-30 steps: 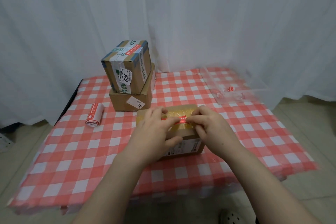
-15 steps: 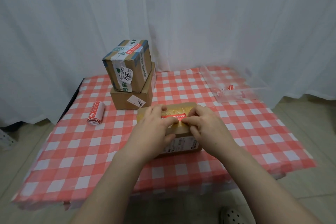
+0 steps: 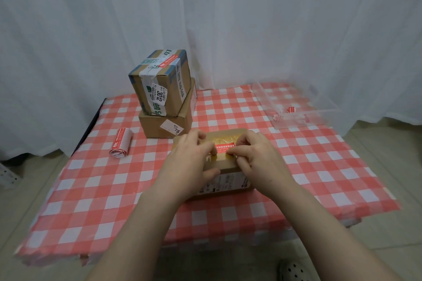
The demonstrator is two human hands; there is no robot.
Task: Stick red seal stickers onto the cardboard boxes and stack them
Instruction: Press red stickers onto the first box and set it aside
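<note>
The red sticker [image 3: 225, 146] lies across the shiny tape [image 3: 226, 138] on top of the cardboard box [image 3: 228, 165], stretched between the fingertips of both hands. The left hand [image 3: 191, 162] bends over the box's near top edge. Its fingers sit on the lid with the forefinger tip on the sticker's left end, and its thumb braces against the near face, so it grips the box as it presses. The right hand [image 3: 258, 159] has its fingers curled in, thumb and forefinger tips brought together on the sticker's right end. Whether that end is flat or a little lifted cannot be told, as the fingers cover it. The step in hand looks like laying and rubbing down the seal. To do it well, the left fingertip should pin its end while the right fingers draw the strip taut and lower it. They should then sweep outward from the middle so no bubble or crease is caught over the tape, which may take glue poorly. Beyond the left fingers stands a stack of two boxes [image 3: 164, 98], the upper one bearing a red sticker, where this box likely goes next. Further left of those fingers lies the sticker roll [image 3: 121, 142], and past the right fingers sits a clear tray [image 3: 296, 118] on the checked tablecloth [image 3: 308, 166].
</note>
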